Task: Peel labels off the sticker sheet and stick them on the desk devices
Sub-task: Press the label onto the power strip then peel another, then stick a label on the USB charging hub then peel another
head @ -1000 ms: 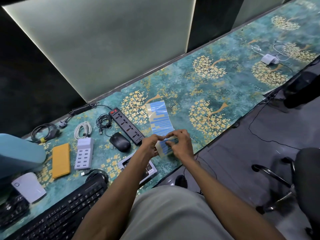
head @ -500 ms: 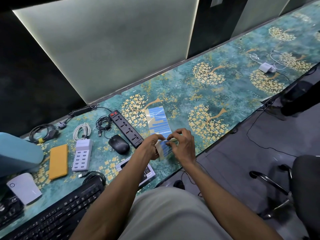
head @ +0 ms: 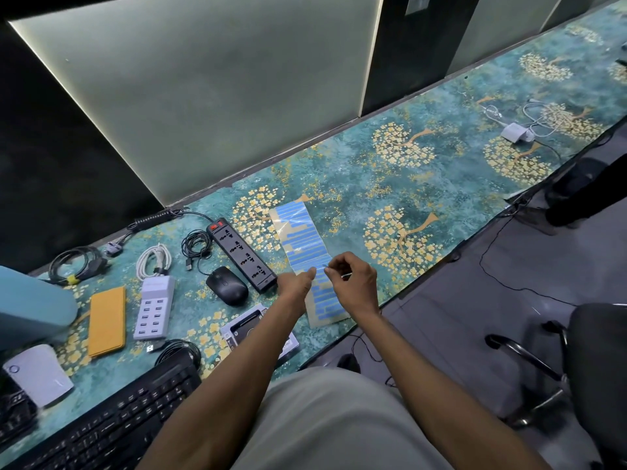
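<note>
The long sticker sheet (head: 307, 239) with blue labels lies unfolded on the patterned desk (head: 441, 171), running from the middle toward the front edge. My left hand (head: 296, 283) holds its left edge, thumb laid on top. My right hand (head: 354, 278) hovers over the sheet's right side and pinches a small blue label (head: 325, 267) between thumb and forefinger. Left of the sheet lie the black power strip (head: 241, 254), the black mouse (head: 226, 289), the grey USB hub (head: 154, 308) and the orange case (head: 106, 320).
A black keyboard (head: 112, 425) and a white box (head: 37, 374) sit near the front left, and a silver drive caddy (head: 251, 329) under my left forearm. Coiled cables (head: 154, 259) lie behind the hub. A white charger (head: 514, 132) is at far right. An office chair (head: 576, 361) stands on my right.
The folded lower part of the sheet, held up in both hands before, now lies flat on the desk. My right hand has drawn away slightly, pinching a label.
</note>
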{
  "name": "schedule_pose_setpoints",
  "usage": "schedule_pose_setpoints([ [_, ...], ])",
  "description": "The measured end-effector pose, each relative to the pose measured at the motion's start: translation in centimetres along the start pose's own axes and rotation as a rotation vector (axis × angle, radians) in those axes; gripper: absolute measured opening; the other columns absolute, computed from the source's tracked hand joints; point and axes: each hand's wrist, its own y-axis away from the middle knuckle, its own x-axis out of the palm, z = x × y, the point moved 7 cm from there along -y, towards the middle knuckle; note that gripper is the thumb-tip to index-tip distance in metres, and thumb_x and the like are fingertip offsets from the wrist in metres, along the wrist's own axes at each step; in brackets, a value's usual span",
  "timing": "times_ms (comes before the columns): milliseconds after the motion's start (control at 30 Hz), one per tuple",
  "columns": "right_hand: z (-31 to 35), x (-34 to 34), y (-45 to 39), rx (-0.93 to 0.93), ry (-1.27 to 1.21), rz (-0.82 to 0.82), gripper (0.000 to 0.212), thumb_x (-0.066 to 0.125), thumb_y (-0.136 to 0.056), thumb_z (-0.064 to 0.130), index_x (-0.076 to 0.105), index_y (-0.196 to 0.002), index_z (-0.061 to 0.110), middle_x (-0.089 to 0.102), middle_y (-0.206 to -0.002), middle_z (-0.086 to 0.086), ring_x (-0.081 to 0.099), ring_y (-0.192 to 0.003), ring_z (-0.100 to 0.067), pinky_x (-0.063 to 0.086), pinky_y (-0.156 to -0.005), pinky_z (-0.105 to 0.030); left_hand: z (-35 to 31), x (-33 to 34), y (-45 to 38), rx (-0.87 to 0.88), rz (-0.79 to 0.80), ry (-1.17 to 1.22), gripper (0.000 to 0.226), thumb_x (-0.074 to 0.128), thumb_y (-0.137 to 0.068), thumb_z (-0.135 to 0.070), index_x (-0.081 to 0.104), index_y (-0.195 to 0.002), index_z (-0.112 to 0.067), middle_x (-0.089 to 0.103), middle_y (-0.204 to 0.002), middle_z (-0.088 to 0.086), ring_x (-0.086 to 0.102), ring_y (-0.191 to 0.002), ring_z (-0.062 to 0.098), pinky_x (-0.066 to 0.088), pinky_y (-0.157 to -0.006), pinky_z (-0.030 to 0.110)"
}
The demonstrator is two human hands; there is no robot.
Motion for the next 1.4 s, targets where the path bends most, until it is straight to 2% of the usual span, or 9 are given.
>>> schedule_pose_setpoints([
  [133,0.0,1.8,0.3,0.042,-0.051,0.068,0.009,0.079,-0.086,0.014,0.070,-0.086,0.012,0.074,-0.080,0.002,0.070,-0.075,-0.009,0.056,-0.070,-0.022,-0.7,-2.8,-0.8,0.117,-0.138,-0.126,0.029,0.077,-0.076,-0.025,0.055,-0.069,-0.008,0.054,-0.071,0.014,0.049,-0.062,0.022,0.039,-0.058,0.036],
  [300,1.5,5.6,1.0,0.051,-0.062,0.166,0.007,0.077,-0.088,0.014,0.072,-0.089,0.010,0.074,-0.084,-0.001,0.069,-0.078,-0.013,0.055,-0.074,-0.026,-1.0,-6.6,-0.4,0.133,-0.101,-0.038,0.033,0.062,-0.073,-0.014,0.045,-0.046,-0.023,0.043,-0.049,0.005,0.039,-0.043,0.021,0.037,-0.052,0.028],
  [400,3.1,8.4,1.5,0.021,-0.042,0.231,0.007,0.076,-0.089,0.014,0.072,-0.091,0.010,0.073,-0.085,-0.004,0.068,-0.080,-0.016,0.055,-0.077,-0.029,-1.1,-9.6,1.0,0.185,-0.104,0.014,0.020,0.064,-0.088,-0.013,0.063,-0.068,-0.014,0.065,-0.067,0.007,0.062,-0.057,0.022,0.057,-0.064,0.035],
  [567,7.2,14.9,3.3,-0.063,-0.011,0.407,0.008,0.076,-0.090,0.014,0.072,-0.093,0.008,0.069,-0.081,0.000,0.065,-0.078,-0.014,0.053,-0.076,-0.026,0.9,-19.4,0.7,0.130,-0.467,0.060,0.022,0.066,-0.076,-0.016,0.068,-0.055,-0.009,0.070,-0.057,0.009,0.070,-0.058,0.031,0.062,-0.057,0.041],
  [700,9.7,19.6,5.0,-0.137,-0.012,0.539,0.006,0.074,-0.091,0.017,0.071,-0.092,0.012,0.067,-0.081,0.003,0.064,-0.077,-0.011,0.050,-0.072,-0.022,2.3,-26.3,2.3,0.104,-0.663,0.055,0.003,0.066,-0.082,-0.009,0.065,-0.079,-0.008,0.069,-0.084,0.010,0.061,-0.075,0.031,0.046,-0.061,0.031],
  [800,11.3,22.3,6.2,-0.159,-0.032,0.596,0.005,0.075,-0.090,0.016,0.072,-0.089,0.012,0.070,-0.081,0.002,0.064,-0.075,-0.002,0.046,-0.067,-0.011,3.2,-30.0,3.2,0.099,-0.794,0.081,0.016,0.068,-0.083,-0.003,0.064,-0.097,-0.010,0.068,-0.106,0.013,0.062,-0.093,0.034,0.048,-0.069,0.035],
  [1067,11.8,24.3,6.6,-0.140,-0.030,0.582,0.004,0.077,-0.087,0.013,0.073,-0.088,0.012,0.072,-0.082,0.003,0.066,-0.076,-0.005,0.050,-0.071,-0.015,2.1,-30.7,0.8,0.202,-0.752,-0.350,0.044,0.072,-0.080,-0.010,0.055,-0.121,-0.013,0.052,-0.127,0.011,0.048,-0.118,0.031,0.047,-0.084,0.039],
  [1233,11.0,23.4,6.3,-0.085,-0.020,0.537,0.006,0.078,-0.085,0.013,0.072,-0.087,0.013,0.071,-0.080,0.003,0.066,-0.074,-0.004,0.051,-0.068,-0.013,1.9,-29.8,-1.4,0.172,-0.730,-0.707,0.082,0.082,-0.077,-0.039,0.040,-0.144,-0.021,0.044,-0.143,0.013,0.042,-0.124,0.033,0.042,-0.099,0.041],
  [1400,10.2,23.3,6.4,0.032,-0.122,0.559,0.011,0.079,-0.084,0.007,0.073,-0.083,0.017,0.074,-0.077,-0.003,0.072,-0.074,-0.019,0.062,-0.071,-0.032,1.3,-30.9,-2.0,0.282,-0.724,-0.737,0.067,0.073,-0.082,-0.037,0.047,-0.142,-0.023,0.056,-0.129,0.012,0.047,-0.119,0.031,0.042,-0.095,0.041],
])
